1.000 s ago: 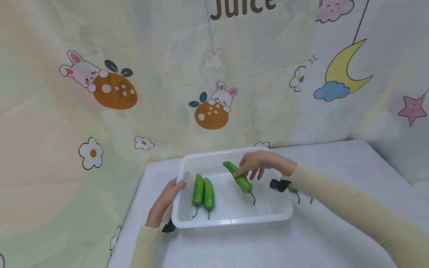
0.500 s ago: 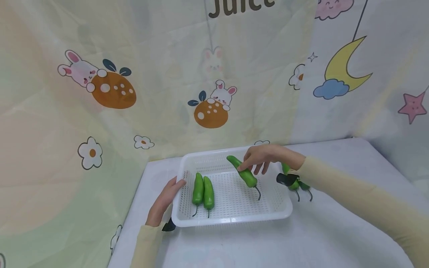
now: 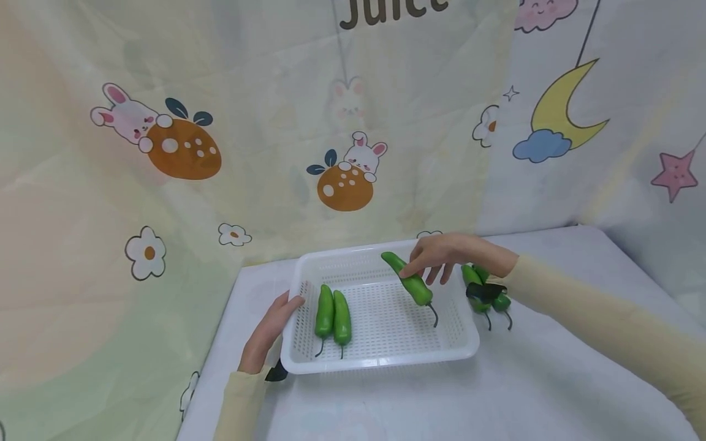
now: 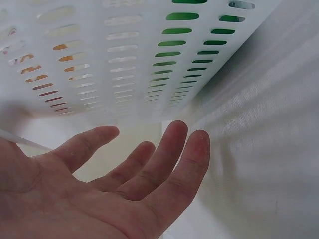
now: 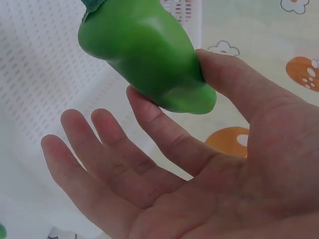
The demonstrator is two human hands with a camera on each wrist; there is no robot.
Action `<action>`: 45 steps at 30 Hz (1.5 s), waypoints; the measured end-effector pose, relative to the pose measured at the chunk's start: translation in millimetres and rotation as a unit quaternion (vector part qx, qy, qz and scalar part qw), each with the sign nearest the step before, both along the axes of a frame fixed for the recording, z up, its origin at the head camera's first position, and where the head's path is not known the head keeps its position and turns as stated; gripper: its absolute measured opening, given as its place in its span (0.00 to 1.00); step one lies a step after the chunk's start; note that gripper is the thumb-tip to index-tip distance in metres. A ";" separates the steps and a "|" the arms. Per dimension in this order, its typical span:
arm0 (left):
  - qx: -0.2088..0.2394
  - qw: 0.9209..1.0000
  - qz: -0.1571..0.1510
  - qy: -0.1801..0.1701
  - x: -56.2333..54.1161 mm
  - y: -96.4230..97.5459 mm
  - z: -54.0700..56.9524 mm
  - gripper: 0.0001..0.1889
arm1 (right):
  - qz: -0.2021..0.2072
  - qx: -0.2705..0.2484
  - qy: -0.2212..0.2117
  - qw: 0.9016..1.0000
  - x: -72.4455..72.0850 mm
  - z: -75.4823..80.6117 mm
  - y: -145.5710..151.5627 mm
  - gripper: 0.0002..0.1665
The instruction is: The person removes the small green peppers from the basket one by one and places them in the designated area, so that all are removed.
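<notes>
While the thumb and index finger of the right hand [image 3: 445, 251] pinch a green pepper [image 3: 419, 291], its other three fingers spread loosely, holding nothing. The pepper slants stem-end down above the right half of a white basket [image 3: 380, 365]. The left hand [image 3: 268, 327] rests its thumb over the basket's left rim, fingers relaxed and spread along the outside.

Over the last second the pepper has drifted a little right, away from two other peppers [image 3: 325, 313] lying side by side at the basket's left; that suggests it is being carried and not yet released. More peppers [image 3: 472, 275] on the right, just outside the basket, have come further into view; the right wrist hides some, so I cannot count them.

White cloth covers the table [image 3: 408, 404]. Beyond its far edge hangs a pale curtain [image 3: 265, 122] printed with rabbits, flowers and a moon.
</notes>
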State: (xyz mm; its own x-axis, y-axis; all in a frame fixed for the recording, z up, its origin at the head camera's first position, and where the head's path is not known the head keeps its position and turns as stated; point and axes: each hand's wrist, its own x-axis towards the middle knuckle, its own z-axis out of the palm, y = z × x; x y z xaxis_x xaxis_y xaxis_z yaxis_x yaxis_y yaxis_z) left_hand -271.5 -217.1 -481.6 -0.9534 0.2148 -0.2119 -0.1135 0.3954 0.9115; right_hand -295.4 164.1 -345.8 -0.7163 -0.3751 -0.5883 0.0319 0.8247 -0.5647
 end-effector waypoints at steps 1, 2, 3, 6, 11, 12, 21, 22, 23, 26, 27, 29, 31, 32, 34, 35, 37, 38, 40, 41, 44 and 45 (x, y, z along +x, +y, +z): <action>-0.001 1.000 0.000 0.000 0.0 0.0 0.1 0.28 | -0.001 -0.001 0.000 1.000 0.4 0.7 1.7 0.31; -0.001 1.000 0.000 0.000 0.2 0.0 0.1 0.28 | 0.000 -0.002 0.001 1.000 0.9 1.6 3.6 0.32; -0.001 1.000 0.001 0.001 0.3 -0.1 0.0 0.28 | -0.003 -0.004 0.000 1.000 1.3 2.1 5.4 0.32; -0.001 1.000 0.001 0.002 0.5 -0.6 -0.7 0.28 | -0.007 -0.005 0.000 1.000 2.8 3.3 10.3 0.33; 0.001 1.000 -0.002 0.001 1.3 -0.4 -0.1 0.29 | -0.017 -0.007 0.000 1.000 5.7 2.4 17.2 0.34; 0.000 1.000 -0.002 0.000 1.4 -0.4 0.1 0.28 | -0.018 -0.009 -0.001 1.000 6.2 2.2 18.5 0.34; -0.004 1.000 -0.005 -0.007 2.8 -1.4 0.8 0.28 | -0.027 -0.029 -0.009 0.999 9.9 4.3 35.4 0.37; -0.006 1.000 -0.004 -0.006 3.0 -1.6 0.8 0.28 | -0.028 -0.032 -0.008 0.999 10.7 5.0 37.2 0.38; -0.007 1.000 -0.001 -0.006 3.0 -1.7 0.5 0.28 | -0.029 -0.034 -0.009 0.999 11.2 5.3 39.4 0.38; -0.012 1.000 0.001 -0.004 2.7 -1.6 -0.4 0.28 | -0.028 -0.043 -0.011 0.999 13.0 6.7 44.9 0.40; -0.012 1.000 -0.001 -0.002 2.4 -1.5 -0.8 0.28 | -0.028 -0.044 -0.010 0.999 13.4 7.0 47.1 0.41; -0.010 1.000 -0.002 -0.002 1.6 -1.3 -1.7 0.28 | -0.028 -0.045 -0.008 0.999 13.9 7.3 50.7 0.43; -0.007 1.000 -0.004 0.000 1.2 -1.3 -2.1 0.28 | -0.030 -0.043 -0.006 0.999 14.4 7.4 53.8 0.44; -0.006 1.000 -0.004 -0.002 1.0 -1.4 -2.1 0.27 | -0.032 -0.042 -0.005 0.999 14.4 7.5 55.4 0.44; -0.004 1.000 -0.004 -0.001 0.8 -1.5 -2.2 0.27 | -0.035 -0.039 -0.007 0.999 14.6 7.5 58.3 0.43; -0.004 1.000 -0.004 -0.001 0.8 -1.5 -2.2 0.27 | -0.038 -0.037 -0.008 0.999 14.8 7.6 59.9 0.43; -0.002 1.000 -0.003 -0.002 0.4 -1.5 -2.3 0.27 | -0.038 -0.033 -0.011 0.999 15.0 8.1 63.2 0.43; -0.001 1.000 -0.002 -0.003 0.4 -1.5 -2.2 0.27 | -0.039 -0.031 -0.011 0.999 15.1 8.2 65.0 0.44; 0.000 1.000 -0.002 -0.003 0.3 -1.6 -2.2 0.27 | -0.036 -0.026 -0.012 0.999 15.2 8.4 68.2 0.46; 0.000 1.000 -0.005 -0.002 0.4 -1.7 -2.2 0.27 | -0.035 -0.024 -0.012 0.999 15.2 8.5 69.9 0.47; -0.001 1.000 -0.011 0.001 0.9 -2.0 -2.2 0.27 | -0.026 -0.020 -0.010 0.999 14.8 9.5 75.3 0.47; -0.001 1.000 -0.011 0.002 1.0 -2.1 -2.3 0.27 | -0.024 -0.019 -0.010 0.999 14.6 10.1 77.1 0.47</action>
State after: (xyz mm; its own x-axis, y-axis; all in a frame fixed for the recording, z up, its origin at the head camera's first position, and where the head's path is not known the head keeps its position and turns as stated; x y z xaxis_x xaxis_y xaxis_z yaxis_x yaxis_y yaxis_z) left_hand -270.5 -219.2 -483.9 -0.9491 0.2357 -0.2091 -0.1011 0.4006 0.9107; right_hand -280.8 241.2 -335.7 -0.7224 -0.3640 -0.5880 0.0815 0.7995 -0.5951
